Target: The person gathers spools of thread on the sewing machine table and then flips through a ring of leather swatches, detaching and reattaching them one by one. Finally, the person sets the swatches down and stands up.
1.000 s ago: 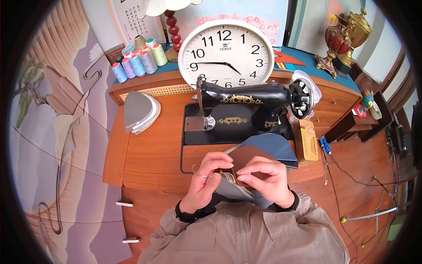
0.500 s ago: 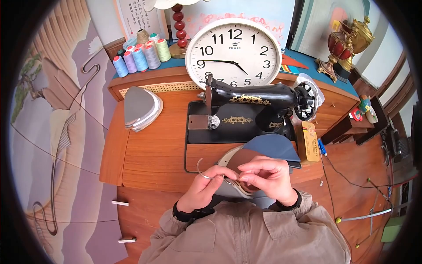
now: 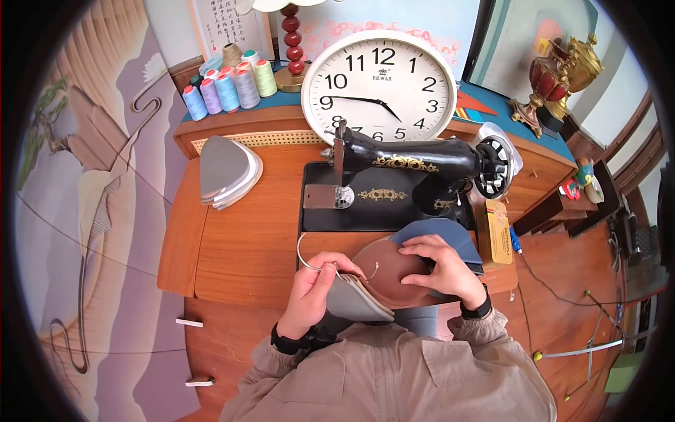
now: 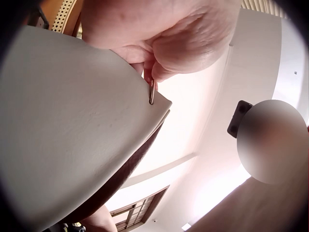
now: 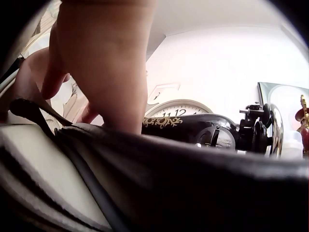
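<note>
My left hand (image 3: 313, 292) pinches a large thin metal ring (image 3: 301, 246), part of which curves up above the fingers. In the left wrist view the ring (image 4: 152, 94) passes through a hole at the corner of a pale grey leather-like piece (image 4: 72, 111). Below the hand, several grey and cream pieces (image 3: 355, 304) hang together beside a brown rounded piece (image 3: 383, 285). A short, thin, light strand (image 3: 374, 270) lies against the brown piece. My right hand (image 3: 453, 274) rests over the brown piece's right side, thumb and fingers spread apart.
A black sewing machine (image 3: 415, 153) stands behind the hands. Blue pieces (image 3: 450, 235) lie at its front, beside a yellow box (image 3: 498, 232). A stack of grey and white pieces (image 3: 226, 169) lies at left. Thread spools (image 3: 226, 91) and a wall clock (image 3: 380, 81) stand behind.
My right hand, earlier pinching close to the left fingers, has moved right onto the brown piece and spread. My left hand has shifted slightly left with the ring, and the brown piece shows more fully.
</note>
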Available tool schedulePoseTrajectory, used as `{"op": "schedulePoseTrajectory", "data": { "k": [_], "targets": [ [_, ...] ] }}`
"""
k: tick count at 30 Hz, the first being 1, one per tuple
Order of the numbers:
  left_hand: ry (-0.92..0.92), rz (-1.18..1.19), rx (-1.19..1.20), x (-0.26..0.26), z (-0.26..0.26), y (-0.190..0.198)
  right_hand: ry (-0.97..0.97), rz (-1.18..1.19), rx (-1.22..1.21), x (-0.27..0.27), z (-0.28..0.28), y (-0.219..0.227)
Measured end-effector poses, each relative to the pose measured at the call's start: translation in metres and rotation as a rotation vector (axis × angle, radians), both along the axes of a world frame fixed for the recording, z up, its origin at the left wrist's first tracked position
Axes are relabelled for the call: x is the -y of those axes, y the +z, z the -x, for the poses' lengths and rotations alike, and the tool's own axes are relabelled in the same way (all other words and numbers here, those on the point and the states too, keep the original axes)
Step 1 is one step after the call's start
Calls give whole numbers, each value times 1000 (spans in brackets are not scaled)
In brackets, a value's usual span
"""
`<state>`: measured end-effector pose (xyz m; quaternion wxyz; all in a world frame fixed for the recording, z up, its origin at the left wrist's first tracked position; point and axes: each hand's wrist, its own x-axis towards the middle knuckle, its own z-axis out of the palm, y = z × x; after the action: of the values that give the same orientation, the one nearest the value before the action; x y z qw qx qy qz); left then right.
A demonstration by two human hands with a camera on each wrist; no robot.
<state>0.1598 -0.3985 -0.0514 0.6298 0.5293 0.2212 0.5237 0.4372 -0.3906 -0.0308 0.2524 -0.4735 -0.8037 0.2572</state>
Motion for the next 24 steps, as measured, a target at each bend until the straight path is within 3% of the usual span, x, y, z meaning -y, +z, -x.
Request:
{"op": "schedulePoseTrajectory", "data": {
  "k": [7,10,12,15,18,24],
  "targets": [
    [20,-10,-117,3,-7,13,47,-4,27,0,-5,0],
    [52,57,18,4,2,22,24,21,-53,-5,-13,-14],
    [47,7,288,1,17,22,16,22,-84,-3,-14,-14],
    [78,-58,387,1,34,34,26,-159,15,1,-6,-5],
    [136,-133,242,5,26,47,13,-132,-40,-6,-10,-16],
    [115,-70,183,8,3,40,-39,-96,-87,-10,-12,-22]
  ]
}}
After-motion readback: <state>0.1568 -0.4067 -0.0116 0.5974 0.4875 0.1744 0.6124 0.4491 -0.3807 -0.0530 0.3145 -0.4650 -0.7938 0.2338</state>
